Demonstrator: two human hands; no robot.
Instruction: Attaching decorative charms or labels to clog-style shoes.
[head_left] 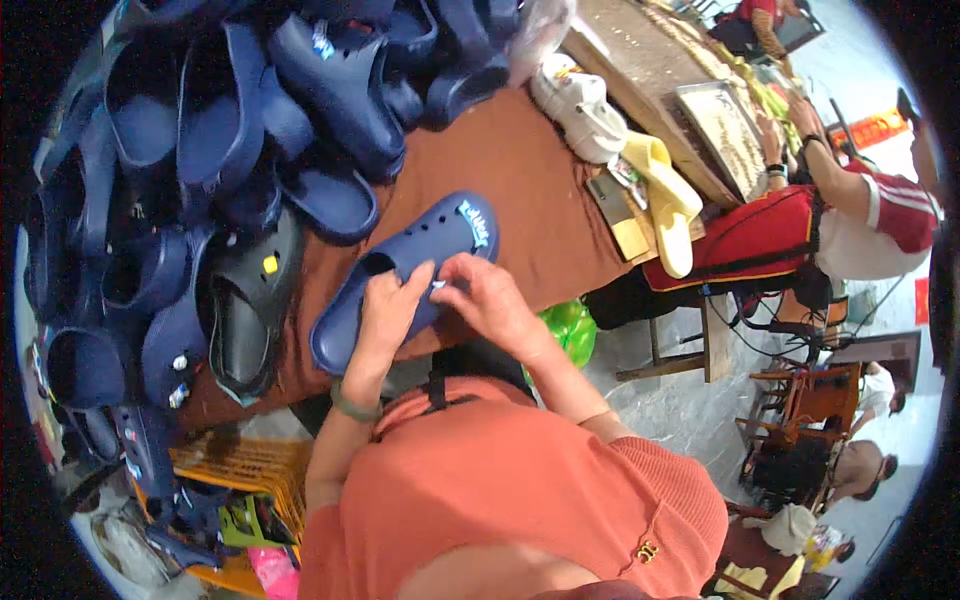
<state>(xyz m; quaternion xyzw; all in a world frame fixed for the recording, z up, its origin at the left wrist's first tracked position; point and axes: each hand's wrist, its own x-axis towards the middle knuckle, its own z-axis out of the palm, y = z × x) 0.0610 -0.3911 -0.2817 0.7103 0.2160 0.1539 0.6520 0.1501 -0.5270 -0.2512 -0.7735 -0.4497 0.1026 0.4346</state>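
A navy blue clog (440, 228) with round holes lies on the brown cloth in front of me, its toe pointing away to the right. Light blue and white charms (476, 222) sit on its toe. My left hand (388, 315) is closed on the clog's near side by the foot opening, thumb and fingertips together. Close beside it, my right hand (490, 305) pinches a small white piece (438, 286) against the clog's side. The piece is too small to name, and its underside is hidden by my fingers.
Many navy clogs (215, 110) are heaped at the left, with a black clog (250, 305) nearest. White clogs (585, 110) and a yellow slipper (662, 190) lie at the right. A yellow crate (250, 460) stands below left; a person in red and white (880, 215) works at the far right.
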